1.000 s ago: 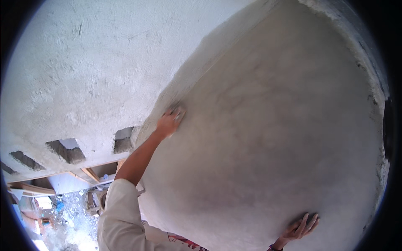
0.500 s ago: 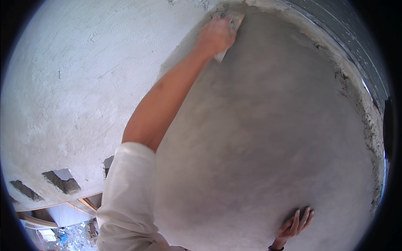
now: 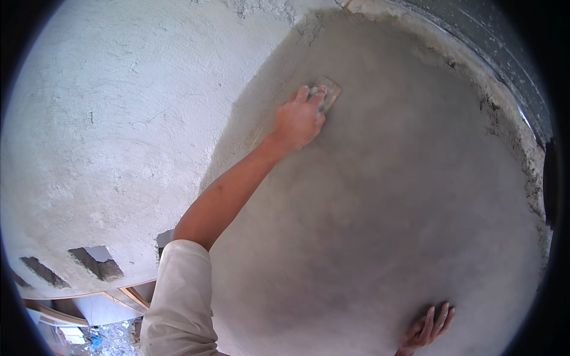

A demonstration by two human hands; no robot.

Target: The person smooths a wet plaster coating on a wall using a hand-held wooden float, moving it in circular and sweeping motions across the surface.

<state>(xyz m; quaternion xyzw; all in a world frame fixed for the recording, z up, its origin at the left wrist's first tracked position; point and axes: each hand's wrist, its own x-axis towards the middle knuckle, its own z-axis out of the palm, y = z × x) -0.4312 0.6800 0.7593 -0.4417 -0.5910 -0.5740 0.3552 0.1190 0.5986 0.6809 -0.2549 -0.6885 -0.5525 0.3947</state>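
Observation:
My left hand grips a flat rectangular trowel against grey plaster, a little right of its border with a rough white surface. The fingers are curled over the tool, and my forearm in a pale sleeve reaches up from the lower edge. At lower right, my right hand lies on the grey plaster with its fingers apart and nothing in them.
The white surface has rectangular cut openings along its lower left. Beyond them are wooden framing and a bright littered ground. A crumbly edge and a dark grey band border the plaster at upper right.
My left hand swept up to the top of the grey plaster with the trowel, then came partway back down. My right hand has stayed on the surface.

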